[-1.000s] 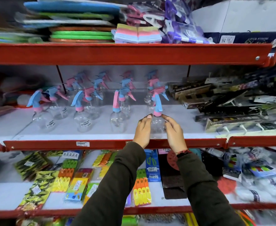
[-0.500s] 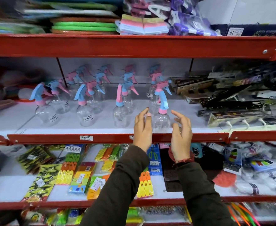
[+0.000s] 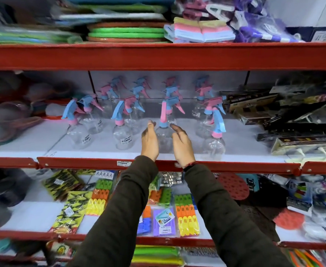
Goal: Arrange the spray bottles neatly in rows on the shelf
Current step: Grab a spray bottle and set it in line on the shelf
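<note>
Up on the middle shelf (image 3: 42, 147), a white board with a red front rail, stand clear spray bottles with pink-and-blue trigger heads, roughly in rows running back to the rear wall. Landmark for everything else: the front bottle with the pink trigger and blue collar (image 3: 164, 132), standing upright near the rail.

Both hands reach up from dark sleeves and cup that bottle from either side. The left hand (image 3: 149, 141) is just left of it, fingers straight and pointing up, palm turned toward the glass. The right hand (image 3: 182, 144) is just right of it, fingers spread and slightly curled. Both hands are loose and unclenched; whether either palm actually touches the bottle cannot be told, since the clear body blurs into the gap.

Left of that bottle stands a blue-trigger bottle with a barcode sticker (image 3: 122, 136), and further left another one, also stickered (image 3: 77, 135). Right of it, closer to the rail, a bottle with a blue trigger and pink collar (image 3: 215, 140) stands upright. Behind it, more bottles (image 3: 139, 89) line the back, blurred.

Far right of it lie dark flat packages (image 3: 293, 120). Below it, on the lower shelf, are packs of coloured clothes pegs (image 3: 186, 214).
</note>
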The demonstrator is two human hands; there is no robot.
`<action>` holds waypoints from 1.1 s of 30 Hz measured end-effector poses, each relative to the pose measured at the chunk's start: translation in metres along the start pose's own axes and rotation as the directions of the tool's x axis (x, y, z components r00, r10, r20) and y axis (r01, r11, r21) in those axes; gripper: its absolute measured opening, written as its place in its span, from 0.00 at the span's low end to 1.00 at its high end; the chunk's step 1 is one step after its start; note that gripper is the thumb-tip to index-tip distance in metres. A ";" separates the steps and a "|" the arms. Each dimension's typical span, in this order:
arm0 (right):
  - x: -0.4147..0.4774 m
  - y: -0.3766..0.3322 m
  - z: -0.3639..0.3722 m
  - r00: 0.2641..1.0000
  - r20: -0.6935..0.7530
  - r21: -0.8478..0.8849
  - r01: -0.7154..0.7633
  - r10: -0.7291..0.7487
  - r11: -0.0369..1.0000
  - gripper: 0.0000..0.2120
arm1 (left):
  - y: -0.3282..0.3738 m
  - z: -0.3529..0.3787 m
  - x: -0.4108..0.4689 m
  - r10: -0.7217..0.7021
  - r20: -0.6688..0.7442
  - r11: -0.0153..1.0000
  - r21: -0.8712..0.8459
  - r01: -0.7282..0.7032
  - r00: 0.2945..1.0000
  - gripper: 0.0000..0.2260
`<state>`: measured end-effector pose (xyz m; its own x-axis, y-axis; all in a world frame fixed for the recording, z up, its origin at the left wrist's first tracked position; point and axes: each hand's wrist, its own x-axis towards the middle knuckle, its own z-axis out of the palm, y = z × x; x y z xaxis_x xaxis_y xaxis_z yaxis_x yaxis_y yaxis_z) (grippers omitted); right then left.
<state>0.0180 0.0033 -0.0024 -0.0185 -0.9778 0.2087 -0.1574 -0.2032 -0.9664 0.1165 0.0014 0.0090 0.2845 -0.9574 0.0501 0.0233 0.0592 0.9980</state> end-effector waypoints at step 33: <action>-0.077 -0.025 0.092 0.868 -0.448 -0.124 0.178 -0.216 0.976 0.24 | -0.007 -0.107 -0.024 0.176 -0.037 0.982 -0.068 -0.178 0.984 0.30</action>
<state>0.1145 0.0791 -0.0084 -0.4247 -0.7817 0.4567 -0.2798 -0.3664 -0.8874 0.2126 0.0543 -0.0037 0.3197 -0.9208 0.2233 0.0376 0.2478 0.9681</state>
